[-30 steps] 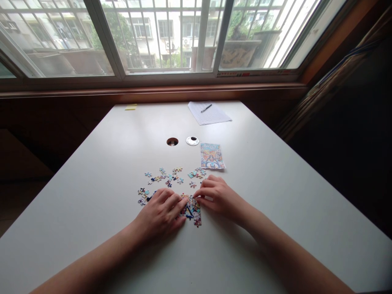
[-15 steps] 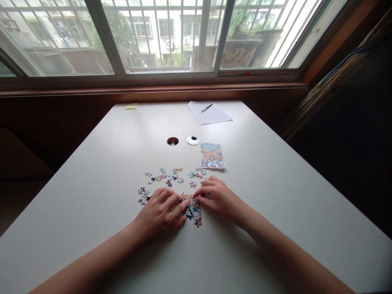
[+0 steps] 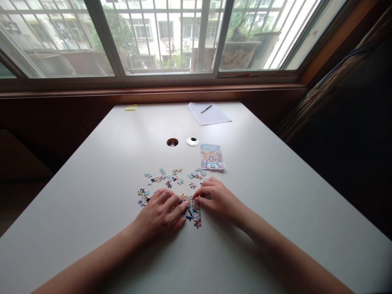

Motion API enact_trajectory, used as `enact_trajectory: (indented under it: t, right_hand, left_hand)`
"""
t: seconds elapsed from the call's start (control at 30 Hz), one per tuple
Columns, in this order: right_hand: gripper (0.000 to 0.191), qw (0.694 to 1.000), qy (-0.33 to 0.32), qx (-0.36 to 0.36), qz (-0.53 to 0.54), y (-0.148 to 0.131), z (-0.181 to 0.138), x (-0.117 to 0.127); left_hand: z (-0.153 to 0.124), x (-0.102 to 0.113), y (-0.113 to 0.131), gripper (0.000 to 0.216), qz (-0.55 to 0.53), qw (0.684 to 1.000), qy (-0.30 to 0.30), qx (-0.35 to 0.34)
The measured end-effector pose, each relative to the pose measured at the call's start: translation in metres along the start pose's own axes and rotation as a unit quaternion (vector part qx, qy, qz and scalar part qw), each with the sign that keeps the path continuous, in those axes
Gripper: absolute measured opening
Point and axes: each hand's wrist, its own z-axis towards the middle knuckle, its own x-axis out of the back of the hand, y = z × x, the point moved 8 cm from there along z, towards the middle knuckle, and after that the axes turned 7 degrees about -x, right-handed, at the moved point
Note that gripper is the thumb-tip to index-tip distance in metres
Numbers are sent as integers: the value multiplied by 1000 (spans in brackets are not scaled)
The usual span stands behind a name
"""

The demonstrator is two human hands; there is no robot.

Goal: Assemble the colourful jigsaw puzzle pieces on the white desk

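A partly joined jigsaw puzzle [image 3: 196,214], many-coloured, lies flat on the white table near its middle. My left hand [image 3: 163,209] is curled over its left part and hides much of it. The fingers rest on the puzzle and hold it against the table. At its upper right corner my right hand [image 3: 212,196] is closed in a pinch, thumb and forefinger together on a puzzle piece [image 3: 194,197] at the edge; the fingertips mostly cover it. Loose puzzle pieces [image 3: 168,177] are scattered just beyond both hands, with some left of my left hand.
A colourful picture sheet [image 3: 212,157] lies beyond my right hand. A round hole [image 3: 172,142] and a metal cover [image 3: 192,141] are farther back. Papers [image 3: 214,117], a pen [image 3: 206,109] and a yellow sticky note [image 3: 131,108] lie near the far edge, below the window.
The whole view has shifted very slightly. Both hands keep the same grip and place on the puzzle, and the loose pieces have not moved.
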Motion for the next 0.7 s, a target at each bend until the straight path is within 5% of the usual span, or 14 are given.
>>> enact_trajectory:
  t: [0.7]
  right_hand:
    - [13, 1000, -1, -6, 11, -3, 0, 3]
  left_hand:
    - [0, 1, 1, 34, -1, 1000, 2, -2]
